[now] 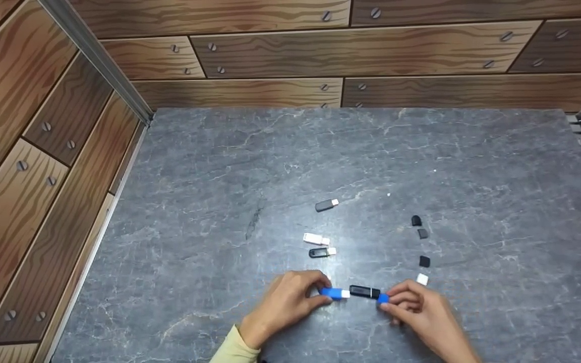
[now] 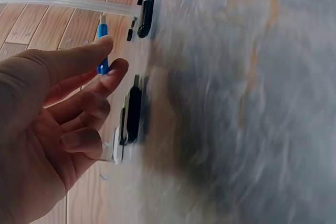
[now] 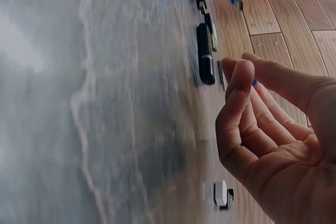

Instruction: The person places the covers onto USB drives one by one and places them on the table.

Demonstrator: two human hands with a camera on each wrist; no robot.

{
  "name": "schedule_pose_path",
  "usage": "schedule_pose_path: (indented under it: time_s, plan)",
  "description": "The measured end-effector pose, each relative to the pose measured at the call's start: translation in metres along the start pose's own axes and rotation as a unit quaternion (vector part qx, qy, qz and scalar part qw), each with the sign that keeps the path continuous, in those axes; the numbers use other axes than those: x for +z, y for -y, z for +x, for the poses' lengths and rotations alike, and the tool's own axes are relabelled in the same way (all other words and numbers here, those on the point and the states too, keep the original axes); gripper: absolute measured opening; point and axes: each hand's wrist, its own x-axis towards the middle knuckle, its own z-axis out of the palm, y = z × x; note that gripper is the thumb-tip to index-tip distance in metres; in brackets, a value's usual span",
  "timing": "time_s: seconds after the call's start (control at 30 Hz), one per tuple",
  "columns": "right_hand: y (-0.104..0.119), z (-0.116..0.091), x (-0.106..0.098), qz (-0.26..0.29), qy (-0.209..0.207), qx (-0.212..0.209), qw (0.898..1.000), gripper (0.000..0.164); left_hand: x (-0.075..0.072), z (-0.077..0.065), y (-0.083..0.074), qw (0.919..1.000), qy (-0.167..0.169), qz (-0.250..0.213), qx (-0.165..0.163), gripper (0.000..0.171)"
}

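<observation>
My left hand (image 1: 290, 298) pinches a blue USB stick (image 1: 333, 293) between thumb and fingertips, its bare connector pointing right. In my right hand (image 1: 424, 307) is a small blue cap (image 1: 383, 298), held by thumb and fingers and mostly hidden by them in the right wrist view. Between the two hands a black USB stick (image 1: 364, 291) with a light band lies on the table, its cap end on. The left wrist view shows the blue stick (image 2: 102, 45) upright between thumb and finger, with the black capped stick (image 2: 146, 15) beyond it.
Uncapped sticks lie above my left hand: a white one (image 1: 315, 239), a black one (image 1: 320, 252) and a dark grey one (image 1: 326, 205). Loose caps line the right: a white cap (image 1: 422, 279), a black cap (image 1: 424, 261) and others. Wood-patterned walls (image 1: 270, 55) border the grey table (image 1: 194, 166).
</observation>
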Motion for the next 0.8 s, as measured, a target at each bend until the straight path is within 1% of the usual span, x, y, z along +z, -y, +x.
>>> schedule_pose_path:
  time_s: [0.03,0.13,0.3,0.47,0.63,0.8]
  plan:
    - [0.0,0.0,0.001,0.003,0.001,-0.006,1.0,0.027,0.001,0.0,-0.001,1.0,-0.003,0.001,0.006,0.017]
    - [0.003,0.0,0.004,0.013,0.004,-0.005,1.0,0.026,0.004,0.002,-0.004,0.9998,-0.004,0.006,0.02,0.018]
    - [0.006,0.001,0.007,0.021,0.016,0.012,1.0,0.027,0.008,0.005,-0.008,0.9992,0.012,0.006,0.037,0.018]
    - [0.006,0.001,0.01,0.031,0.029,0.021,0.999,0.028,0.01,0.008,-0.011,0.9985,0.016,-0.004,0.052,0.018]
    - [0.005,0.001,0.012,0.042,0.04,0.016,0.998,0.029,0.013,0.009,-0.012,0.998,0.017,-0.005,0.06,0.018]
    - [0.006,0.001,0.014,0.035,0.04,-0.001,0.999,0.028,0.015,0.01,-0.013,0.998,0.026,-0.013,0.057,0.017]
